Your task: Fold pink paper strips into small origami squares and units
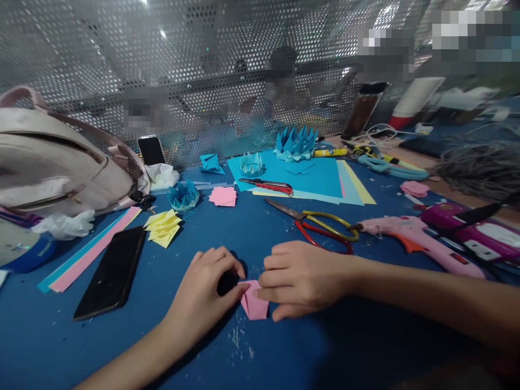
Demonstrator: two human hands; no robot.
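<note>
A small folded piece of pink paper (257,304) lies on the blue tabletop between my two hands. My left hand (209,284) curls around its left side, with the thumb on the paper and the index finger bent to its upper edge. From the right, my right hand (303,279) has its fingers bent and close together, some fingertips pressing on the paper. The undersides of the right fingers are hidden. Beyond my hands are stacks of pink squares (223,196) and yellow squares (163,227).
Scissors (309,222), a pink glue gun (422,241) and a purple power strip (471,230) lie to the right. A red cutter (266,186) rests near blue sheets (320,181) and a blue paper flower (296,143). On the left are a phone (111,273), paper strips (91,252) and a backpack (60,162).
</note>
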